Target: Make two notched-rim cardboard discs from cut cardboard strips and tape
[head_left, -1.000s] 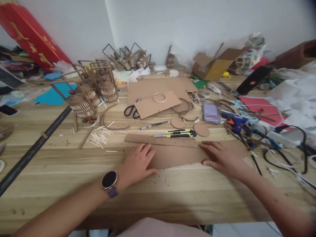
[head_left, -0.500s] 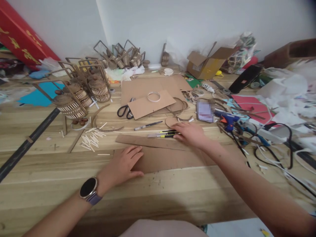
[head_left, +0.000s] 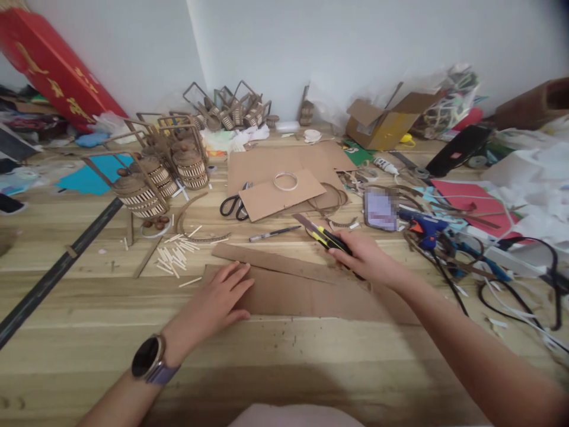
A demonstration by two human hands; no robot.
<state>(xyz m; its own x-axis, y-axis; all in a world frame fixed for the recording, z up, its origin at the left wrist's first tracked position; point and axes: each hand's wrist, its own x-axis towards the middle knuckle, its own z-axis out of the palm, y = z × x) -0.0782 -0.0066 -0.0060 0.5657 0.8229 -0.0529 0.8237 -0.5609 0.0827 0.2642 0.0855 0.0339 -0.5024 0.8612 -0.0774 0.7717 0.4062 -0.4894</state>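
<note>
My right hand [head_left: 362,255] is closed round a yellow and black utility knife [head_left: 326,237], its blade out and pointing up and to the left. The knife is held above the right part of a brown cardboard sheet [head_left: 284,296]. My left hand [head_left: 220,299] lies flat with fingers spread on the left end of that sheet, a watch on its wrist. A narrow cardboard strip [head_left: 262,259] rests along the sheet's far edge, close to my left fingertips. Beyond the strip lies a pen [head_left: 274,233].
Behind are scissors [head_left: 235,204], a cardboard piece [head_left: 267,204] bearing a white ring [head_left: 285,181], and a phone [head_left: 381,209]. A blue glue gun [head_left: 427,228] and cables lie right. Small lidded baskets [head_left: 140,196] and pale sticks [head_left: 175,255] are left.
My right hand has picked the utility knife up off the table and turned it, blade up-left. The left hand stays on the cardboard. The whole view has shifted slightly.
</note>
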